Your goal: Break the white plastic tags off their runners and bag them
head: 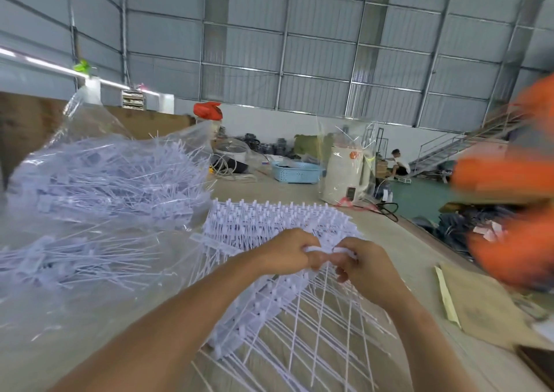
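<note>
Left hand (pixel 287 252) and right hand (pixel 364 264) meet mid-frame, fingers curled, pinching white plastic tags (pixel 322 249) over the stack of white runner frames (pixel 278 226) on the table (pixel 425 259). Clear plastic bag of loose tags (pixel 99 178) lies left.

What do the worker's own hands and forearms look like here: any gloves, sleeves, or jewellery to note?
Both are bare. The left hand and right hand wear no gloves, and no rings show on the visible fingers. Both forearms are uncovered down to the frame's lower edge, with no sleeve, watch or wristband in sight.
</note>
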{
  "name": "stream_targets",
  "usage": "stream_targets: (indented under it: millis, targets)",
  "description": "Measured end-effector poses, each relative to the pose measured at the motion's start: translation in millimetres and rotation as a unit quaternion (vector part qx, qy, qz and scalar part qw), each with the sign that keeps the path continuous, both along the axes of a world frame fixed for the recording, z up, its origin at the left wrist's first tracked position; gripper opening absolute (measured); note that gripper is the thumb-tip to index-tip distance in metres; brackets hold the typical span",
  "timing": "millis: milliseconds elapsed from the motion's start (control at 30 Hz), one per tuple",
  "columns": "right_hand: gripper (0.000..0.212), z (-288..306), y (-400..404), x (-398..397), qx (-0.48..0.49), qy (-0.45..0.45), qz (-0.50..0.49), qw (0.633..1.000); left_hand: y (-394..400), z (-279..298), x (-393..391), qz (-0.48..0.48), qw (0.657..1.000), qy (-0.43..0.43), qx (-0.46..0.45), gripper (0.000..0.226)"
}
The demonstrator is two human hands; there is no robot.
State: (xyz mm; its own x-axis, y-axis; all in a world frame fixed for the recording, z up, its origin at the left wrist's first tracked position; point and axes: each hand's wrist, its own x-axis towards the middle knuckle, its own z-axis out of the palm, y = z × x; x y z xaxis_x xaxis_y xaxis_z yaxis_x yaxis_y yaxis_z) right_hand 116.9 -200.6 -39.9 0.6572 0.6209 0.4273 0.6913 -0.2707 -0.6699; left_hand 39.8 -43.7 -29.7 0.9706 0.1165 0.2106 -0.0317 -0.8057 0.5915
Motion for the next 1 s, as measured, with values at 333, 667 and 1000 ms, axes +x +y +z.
stream_targets:
  millis: [333, 667, 1000]
  targets:
    - [0.025, -3, -4, 6, -0.033, 0.041, 0.015, 0.998, -9, 1, -8, 0.057, 0.972, -0.08, 0.211, 0.031]
    - [0.013, -3, 5, -5, 0.033, -0.146, 0.0, 0.989, -11, 16, -10, 0.108, 0.982, -0.051, 0.145, 0.044]
    - [0.018, 17, -4, -22, 0.215, -0.348, -0.073, 0.909, 24, 21, -7, 0.212, 0.977, -0.014, -0.01, 0.042]
